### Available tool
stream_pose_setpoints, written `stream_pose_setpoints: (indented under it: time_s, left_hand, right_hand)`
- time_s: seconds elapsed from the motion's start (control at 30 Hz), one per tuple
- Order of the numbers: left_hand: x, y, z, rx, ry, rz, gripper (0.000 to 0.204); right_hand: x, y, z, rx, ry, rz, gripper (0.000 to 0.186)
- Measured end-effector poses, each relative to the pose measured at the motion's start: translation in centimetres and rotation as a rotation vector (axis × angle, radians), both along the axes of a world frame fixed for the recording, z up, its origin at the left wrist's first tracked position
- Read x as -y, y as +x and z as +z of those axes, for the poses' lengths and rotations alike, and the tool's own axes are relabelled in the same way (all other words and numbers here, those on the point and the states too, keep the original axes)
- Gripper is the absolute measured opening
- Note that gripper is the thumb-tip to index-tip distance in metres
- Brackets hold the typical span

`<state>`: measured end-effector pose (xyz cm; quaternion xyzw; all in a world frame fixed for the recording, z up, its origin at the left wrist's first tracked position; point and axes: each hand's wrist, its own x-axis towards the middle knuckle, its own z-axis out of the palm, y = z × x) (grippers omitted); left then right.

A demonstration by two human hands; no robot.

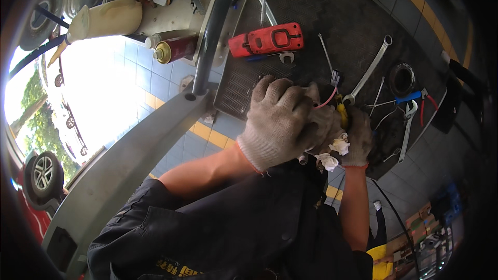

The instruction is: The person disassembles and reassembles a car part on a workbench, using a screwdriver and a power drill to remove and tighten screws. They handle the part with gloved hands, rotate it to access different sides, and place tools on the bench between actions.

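Observation:
My left hand [277, 119], in a dirty light work glove, is closed over an object mostly hidden beneath its fingers. My right hand [358, 137], gloved too, is curled behind it at a yellow item [342, 111]; what it grips is unclear. A pink wire [327, 98] rises between them to a small connector [334, 78]. Crumpled white paper [340, 144] lies by my fingers. Beside them on the black mat [295, 5] are a combination wrench [373, 65], a red tool case [264, 40], pliers [430, 105], an adjustable wrench [406, 134] and a dark ring [402, 79].
A metal post and arm [114, 171] run along the left. Behind are spray cans [174, 51], a beige jug [106, 19], tyres [39, 13] and cars [36, 186] by a bright opening. Tiled floor [207, 140] shows below. A person in yellow [381, 256] is at lower right.

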<state>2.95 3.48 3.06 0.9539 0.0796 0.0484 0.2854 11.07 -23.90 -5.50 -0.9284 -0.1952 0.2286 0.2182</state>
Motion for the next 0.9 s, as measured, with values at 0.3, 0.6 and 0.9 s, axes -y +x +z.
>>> stream_pose_setpoints:
  time_s: [0.3,0.6,0.9]
  left_hand:
    - [-0.8,0.0,-1.3,0.111,-0.056,-0.084,0.038]
    - [0.4,5.6,1.8,-0.509,0.138,-0.171,0.047]
    - [-5.1,4.9,2.7,-0.589,-0.852,0.27,0.019]
  right_hand:
    - [-0.1,-0.5,-0.3,0.041,0.032,-0.04,0.06]
    - [0.1,-0.6,-0.8,0.072,0.144,-0.043,0.059]
    - [0.4,-0.9,-1.2,0.057,0.191,-0.07,0.058]
